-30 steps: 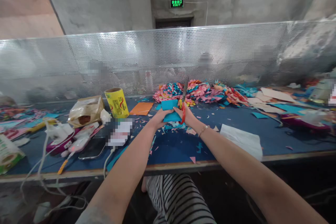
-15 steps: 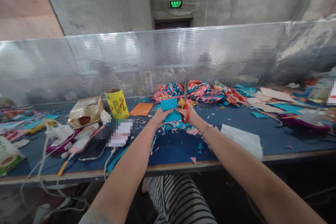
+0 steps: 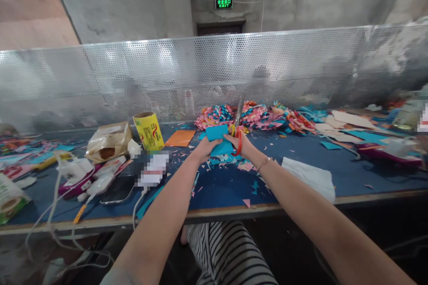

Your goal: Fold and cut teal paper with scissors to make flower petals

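Both arms reach forward over the desk (image 3: 220, 192) from its near edge and converge at mid-desk, wrists angled inward. The left hand (image 3: 201, 149) has its grip pinching the left edge of the blue paper (image 3: 217, 132), thumb on top. The right hand (image 3: 243, 144) pinches the paper's right side with its thumb, its grip also keeping hold of one pair of scissors (image 3: 237, 123), red handle against the hand and blades pointing away; whether the blades are parted is unclear. The paper is between the two hands, raised above scattered scraps; its layers cannot be counted. One bracelet (image 3: 263, 163) circles the right wrist. Around them are one yellow tube (image 3: 149, 131), one orange sheet (image 3: 180, 138), one white sheet (image 3: 307, 179) and two purple power strips (image 3: 76, 185).
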Demonstrator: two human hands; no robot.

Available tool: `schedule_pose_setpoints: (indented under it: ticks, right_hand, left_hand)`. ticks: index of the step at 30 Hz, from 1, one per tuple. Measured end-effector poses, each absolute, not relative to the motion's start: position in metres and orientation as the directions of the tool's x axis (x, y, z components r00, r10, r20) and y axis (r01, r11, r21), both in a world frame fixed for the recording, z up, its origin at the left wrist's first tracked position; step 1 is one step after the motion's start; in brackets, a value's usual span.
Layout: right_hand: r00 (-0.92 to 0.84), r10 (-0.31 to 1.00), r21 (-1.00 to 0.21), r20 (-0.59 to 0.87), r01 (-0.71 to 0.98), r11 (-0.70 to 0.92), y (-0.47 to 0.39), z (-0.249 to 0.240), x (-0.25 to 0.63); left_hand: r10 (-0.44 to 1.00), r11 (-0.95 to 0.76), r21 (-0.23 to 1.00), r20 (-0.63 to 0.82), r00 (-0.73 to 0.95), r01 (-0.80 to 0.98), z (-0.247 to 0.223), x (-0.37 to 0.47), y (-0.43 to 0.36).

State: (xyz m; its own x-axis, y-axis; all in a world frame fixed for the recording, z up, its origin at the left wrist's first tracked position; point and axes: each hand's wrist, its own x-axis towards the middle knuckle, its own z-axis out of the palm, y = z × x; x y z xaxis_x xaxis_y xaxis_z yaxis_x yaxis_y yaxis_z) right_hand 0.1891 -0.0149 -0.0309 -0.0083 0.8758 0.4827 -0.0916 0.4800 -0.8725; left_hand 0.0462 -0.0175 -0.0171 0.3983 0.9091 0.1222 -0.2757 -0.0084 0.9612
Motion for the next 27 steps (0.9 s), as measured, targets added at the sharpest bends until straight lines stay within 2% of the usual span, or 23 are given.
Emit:
schedule_pose_setpoints:
  ticks: [4,9,15,18,22,24,27]
  right_hand:
    - [0.004,0.9,-0.898,0.436,-0.066,0.435,-0.011,-0.03,0.199]
    - [-0.042,0.881,-0.882,0.471,0.001,0.471,-0.014,-0.028,0.212]
    - [-0.084,0.895,-0.892,0.438,0.078,0.444,-0.027,-0.023,0.211]
    - [-0.015,0.884,-0.881,0.467,0.079,0.466,-0.025,-0.021,0.208]
    - [0.175,0.854,-0.871,0.49,0.07,0.486,-0.014,-0.023,0.207]
    - [0.265,0.85,-0.884,0.455,0.017,0.467,-0.009,-0.026,0.205]
    - [0.347,0.858,-0.885,0.379,-0.134,0.445,-0.005,-0.029,0.199]
  left_hand:
    - [0.893,-0.001,0.981,0.088,0.442,-0.193,-0.019,0.044,-0.016]
    - [0.864,-0.024,0.995,0.071,0.499,-0.1,-0.017,0.042,-0.021]
    - [0.859,-0.009,0.999,0.025,0.512,-0.033,-0.016,0.043,-0.023]
    - [0.871,0.045,0.997,-0.011,0.492,-0.058,-0.017,0.042,-0.02]
    - [0.902,0.129,0.989,-0.086,0.423,-0.075,-0.014,0.042,-0.018]
    - [0.926,0.144,0.98,-0.085,0.367,-0.136,-0.013,0.043,-0.018]
    - [0.967,0.079,0.956,-0.004,0.255,-0.284,-0.014,0.045,-0.016]
